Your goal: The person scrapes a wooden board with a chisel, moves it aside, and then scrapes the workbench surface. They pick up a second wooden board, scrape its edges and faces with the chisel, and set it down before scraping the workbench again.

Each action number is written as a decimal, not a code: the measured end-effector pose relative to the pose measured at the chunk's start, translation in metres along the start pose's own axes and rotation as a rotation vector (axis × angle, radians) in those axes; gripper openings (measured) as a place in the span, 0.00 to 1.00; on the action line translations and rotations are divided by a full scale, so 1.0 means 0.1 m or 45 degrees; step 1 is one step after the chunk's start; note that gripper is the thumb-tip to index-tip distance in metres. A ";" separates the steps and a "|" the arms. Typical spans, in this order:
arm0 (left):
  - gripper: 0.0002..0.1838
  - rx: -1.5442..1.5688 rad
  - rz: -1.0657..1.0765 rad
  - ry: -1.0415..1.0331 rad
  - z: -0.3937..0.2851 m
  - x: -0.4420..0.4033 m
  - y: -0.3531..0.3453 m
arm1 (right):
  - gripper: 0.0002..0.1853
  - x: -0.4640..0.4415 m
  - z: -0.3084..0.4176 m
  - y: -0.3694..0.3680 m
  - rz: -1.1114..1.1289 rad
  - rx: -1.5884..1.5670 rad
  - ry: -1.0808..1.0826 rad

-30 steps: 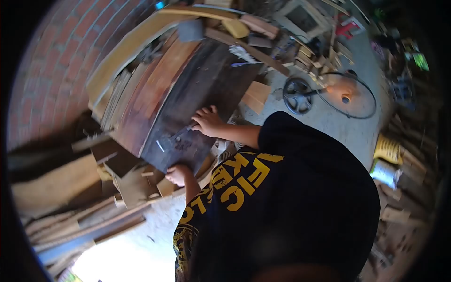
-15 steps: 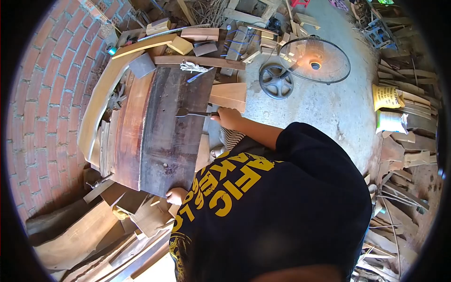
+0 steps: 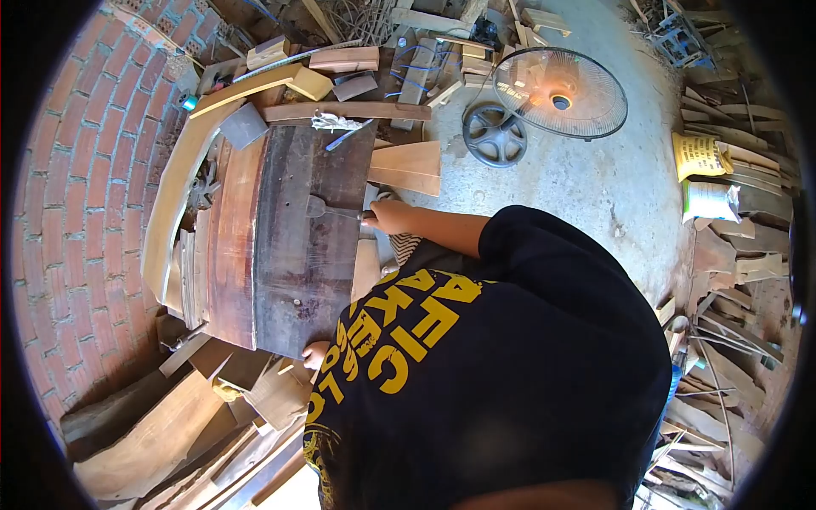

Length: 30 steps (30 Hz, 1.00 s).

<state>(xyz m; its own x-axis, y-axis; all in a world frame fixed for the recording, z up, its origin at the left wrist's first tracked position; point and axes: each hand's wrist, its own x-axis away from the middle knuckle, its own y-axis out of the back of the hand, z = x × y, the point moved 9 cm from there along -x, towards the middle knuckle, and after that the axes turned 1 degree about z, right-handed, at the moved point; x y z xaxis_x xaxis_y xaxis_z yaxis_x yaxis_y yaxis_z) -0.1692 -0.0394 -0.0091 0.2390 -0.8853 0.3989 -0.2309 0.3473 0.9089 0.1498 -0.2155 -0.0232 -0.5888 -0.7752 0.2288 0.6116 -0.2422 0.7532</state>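
Observation:
My right hand (image 3: 390, 215) is closed around the handle of a scraper (image 3: 320, 207) with a flat, wide blade and thin shank. The blade lies over the dark wooden board (image 3: 310, 255), pointing away from me; whether it touches the surface cannot be made out. At the board's near lower corner, my left hand (image 3: 315, 354) grips the edge, partly hidden by my shirt. Beside the dark strip runs a reddish-brown board (image 3: 231, 246). Toward the board's far end lie a crumpled white bundle (image 3: 333, 122) and a blue pen-like object (image 3: 344, 138).
Wood offcuts (image 3: 344, 59) and a grey block (image 3: 244, 126) sit around the bench's end. A brick wall (image 3: 85, 221) rises on the far side. A fan (image 3: 561, 93) with a round base (image 3: 495, 134) stands on the concrete floor. Planks (image 3: 153, 433) lean below; sacks (image 3: 702, 155) lie right.
The scraper and my right hand have shifted slightly left and down, and the blade now catches the light. My left hand stays at the corner. The whole view has shifted a little.

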 end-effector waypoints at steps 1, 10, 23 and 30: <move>0.48 -0.010 0.006 0.001 -0.01 0.00 0.00 | 0.28 -0.03 -0.01 -0.03 0.047 -0.005 -0.025; 0.52 -0.115 0.065 -0.030 -0.27 -0.02 -0.02 | 0.29 -0.13 0.10 0.09 0.202 -0.052 -0.062; 0.57 -0.249 0.163 -0.085 -0.84 -0.07 -0.10 | 0.26 -0.43 -0.02 0.23 0.232 -0.033 -0.008; 0.60 -0.273 0.214 -0.107 -1.20 -0.09 -0.14 | 0.28 -0.57 0.04 0.26 0.310 -0.005 -0.015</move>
<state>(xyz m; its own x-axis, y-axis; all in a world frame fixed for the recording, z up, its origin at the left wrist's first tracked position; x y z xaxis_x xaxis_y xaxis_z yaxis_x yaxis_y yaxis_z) -0.0548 0.0015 -0.0105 0.1331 -0.8291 0.5430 -0.0540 0.5410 0.8393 0.1968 -0.1750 -0.0144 -0.4295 -0.8043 0.4107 0.7384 -0.0510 0.6724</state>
